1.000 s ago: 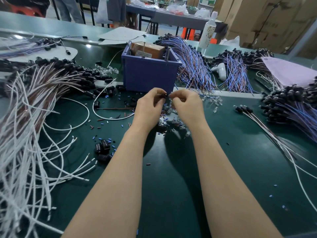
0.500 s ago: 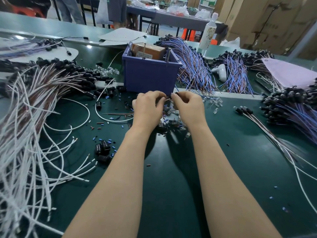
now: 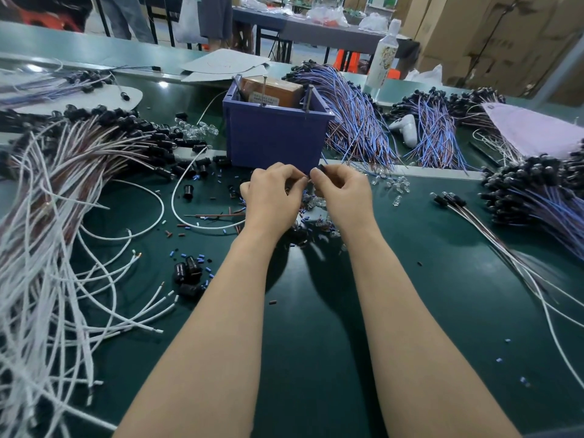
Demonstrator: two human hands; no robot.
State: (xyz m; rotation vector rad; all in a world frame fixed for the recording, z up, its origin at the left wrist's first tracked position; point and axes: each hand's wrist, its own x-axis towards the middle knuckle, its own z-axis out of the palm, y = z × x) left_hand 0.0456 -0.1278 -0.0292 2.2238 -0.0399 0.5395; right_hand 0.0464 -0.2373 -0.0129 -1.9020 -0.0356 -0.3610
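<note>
- The small black plastic cap (image 3: 321, 168) was pinched by the right hand (image 3: 344, 197) at mid-frame; the grip of the left hand (image 3: 271, 200) could not be told.
- If fumbled, it could be lost among litter on the dark green counter (image 3: 316, 327).

Centre-back on desk (image 3: 442, 295), storage bin (image 3: 275, 140) with cardboard box (image 3: 275, 90) inside; left hand (image 3: 271, 199) and right hand (image 3: 346, 196) just before it; wire pile (image 3: 41, 248) left, capped wire bundles (image 3: 531, 197) right.

The pinched black part (image 3: 321, 168) is mostly hidden by fingertips (image 3: 316, 178) (too small to identify).
</note>
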